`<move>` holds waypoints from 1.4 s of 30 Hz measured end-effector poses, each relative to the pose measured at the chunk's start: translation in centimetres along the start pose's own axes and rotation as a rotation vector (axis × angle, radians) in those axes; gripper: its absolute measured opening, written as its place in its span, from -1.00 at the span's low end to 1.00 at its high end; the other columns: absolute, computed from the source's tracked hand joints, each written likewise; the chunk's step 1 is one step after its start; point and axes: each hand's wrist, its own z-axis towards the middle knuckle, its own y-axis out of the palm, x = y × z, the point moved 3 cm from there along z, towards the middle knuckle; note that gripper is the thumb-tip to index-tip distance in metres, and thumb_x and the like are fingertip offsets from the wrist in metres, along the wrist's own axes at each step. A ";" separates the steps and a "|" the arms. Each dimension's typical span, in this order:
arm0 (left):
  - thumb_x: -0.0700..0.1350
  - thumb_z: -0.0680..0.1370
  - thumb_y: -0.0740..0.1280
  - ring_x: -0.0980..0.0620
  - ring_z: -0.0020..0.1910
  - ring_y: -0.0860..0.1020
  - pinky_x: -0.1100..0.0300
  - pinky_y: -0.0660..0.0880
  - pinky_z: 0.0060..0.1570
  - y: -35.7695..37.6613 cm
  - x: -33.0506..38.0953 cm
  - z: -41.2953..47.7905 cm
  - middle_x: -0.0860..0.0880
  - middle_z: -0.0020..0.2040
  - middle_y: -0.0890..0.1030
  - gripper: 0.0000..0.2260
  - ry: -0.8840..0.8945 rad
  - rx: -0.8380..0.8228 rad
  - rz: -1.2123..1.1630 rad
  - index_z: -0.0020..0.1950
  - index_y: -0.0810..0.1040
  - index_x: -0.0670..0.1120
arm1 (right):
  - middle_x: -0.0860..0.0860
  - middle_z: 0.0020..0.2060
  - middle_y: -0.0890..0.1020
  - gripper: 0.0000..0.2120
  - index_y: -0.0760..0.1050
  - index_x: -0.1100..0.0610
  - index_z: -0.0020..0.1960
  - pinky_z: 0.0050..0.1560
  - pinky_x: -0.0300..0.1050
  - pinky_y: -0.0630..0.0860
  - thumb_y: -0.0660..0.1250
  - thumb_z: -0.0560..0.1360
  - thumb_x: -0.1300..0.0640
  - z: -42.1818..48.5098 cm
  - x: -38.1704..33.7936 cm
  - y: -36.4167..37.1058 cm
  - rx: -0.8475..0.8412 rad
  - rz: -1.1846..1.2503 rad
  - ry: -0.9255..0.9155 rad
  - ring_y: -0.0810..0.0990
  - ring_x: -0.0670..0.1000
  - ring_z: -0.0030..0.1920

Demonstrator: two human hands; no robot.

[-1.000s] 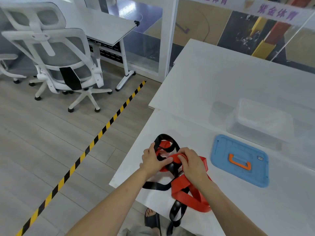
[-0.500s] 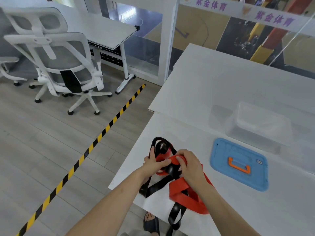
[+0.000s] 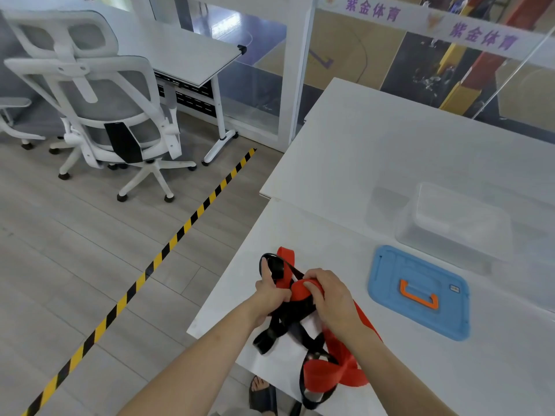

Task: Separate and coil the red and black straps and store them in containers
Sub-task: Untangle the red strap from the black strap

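Note:
A red strap (image 3: 333, 373) and a black strap (image 3: 279, 324) lie tangled together at the near left corner of the white table (image 3: 345, 235). My left hand (image 3: 270, 291) grips the black strap, its thumb on a black loop that sticks up. My right hand (image 3: 333, 298) is closed over a fold of the red strap right beside it. Loops of both straps hang over the table's front edge. A clear plastic container (image 3: 456, 223) stands at the right, with its blue lid (image 3: 420, 291), orange handle up, lying flat in front of it.
A second white table (image 3: 405, 139) adjoins at the back. A white office chair (image 3: 99, 109) and a desk stand on the floor to the left, past a yellow-black tape line (image 3: 168, 247). My sandalled foot (image 3: 264, 394) shows below the table edge.
Both hands have shifted slightly toward the table's near edge with the tangle. A red loop now sticks up behind the black one, and the bundle is drawn tighter between my hands.

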 end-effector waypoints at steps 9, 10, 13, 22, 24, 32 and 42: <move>-0.37 0.44 0.40 -0.09 0.14 0.62 0.17 0.65 -0.09 0.3 1.1 0.4 -0.15 0.37 0.43 0.07 0.273 0.192 -0.011 0.68 -0.19 0.23 | -0.23 -0.08 0.66 -0.87 0.53 -0.15 0.04 0.00 -0.25 0.54 0.30 0.68 0.08 -0.1 -0.6 -0.9 0.096 0.129 0.162 0.63 -0.16 -0.03; -0.39 0.45 0.38 -0.04 0.12 0.60 0.27 0.61 -0.13 0.2 1.2 0.4 -0.14 0.41 0.38 0.06 0.285 0.191 0.024 0.68 -0.17 0.22 | -0.22 -0.09 0.67 -0.85 0.53 -0.15 0.03 -0.02 -0.26 0.54 0.31 0.67 0.11 0.0 -0.5 -1.2 0.132 0.194 0.210 0.64 -0.16 -0.04; -0.46 0.50 0.31 0.23 -0.06 0.48 0.46 0.54 -0.21 0.2 1.7 -0.4 -0.05 0.41 0.24 -0.04 0.350 0.172 0.101 0.70 -0.09 0.15 | -0.17 -0.09 0.69 -0.80 0.56 -0.10 -0.01 -0.01 -0.24 0.51 0.35 0.63 0.22 0.4 0.4 -2.2 0.229 0.371 0.337 0.64 -0.18 -0.04; -0.37 0.59 0.34 -0.15 0.68 0.06 -0.08 0.45 0.46 -1.5 0.5 -0.3 -0.02 0.70 -0.24 -0.12 0.451 0.243 0.354 0.69 -0.03 0.21 | -0.08 -0.07 0.69 -0.79 0.61 -0.03 0.10 -0.05 -0.33 0.52 0.33 0.63 0.26 1.2 2.2 -5.3 0.232 0.371 0.338 0.61 -0.16 -0.14; -0.36 0.60 0.31 -0.14 0.70 -0.04 -0.06 0.41 0.50 -1.6 -0.1 0.1 -0.04 0.70 -0.25 -0.15 0.431 0.213 0.412 0.68 -0.02 0.22 | -0.12 -0.06 0.70 -0.74 0.61 -0.10 0.14 -0.05 -0.24 0.54 0.27 0.65 0.23 0.8 3.0 -4.3 0.091 0.199 0.334 0.62 -0.14 -0.14; -0.10 0.49 0.56 -0.14 0.70 -0.05 -0.08 0.17 0.59 -0.9 -3.0 2.0 -0.10 0.71 -0.22 0.15 0.357 0.192 0.546 0.67 -0.34 0.06 | 0.00 0.04 0.67 -0.80 0.49 0.03 0.15 0.20 0.06 0.43 0.29 0.54 0.10 1.0 3.9 -1.3 -0.410 -0.617 0.230 0.64 0.13 0.12; -0.21 0.49 0.50 -0.15 0.58 0.28 0.12 0.39 0.34 0.4 -4.2 2.8 -0.10 0.71 -0.16 0.12 0.285 0.308 0.458 0.66 -0.38 -0.08 | 0.06 0.25 0.60 -0.28 0.35 0.06 0.46 0.07 0.05 0.53 0.44 0.47 -0.32 0.4 5.2 2.7 -0.445 -0.697 0.239 0.60 0.14 0.22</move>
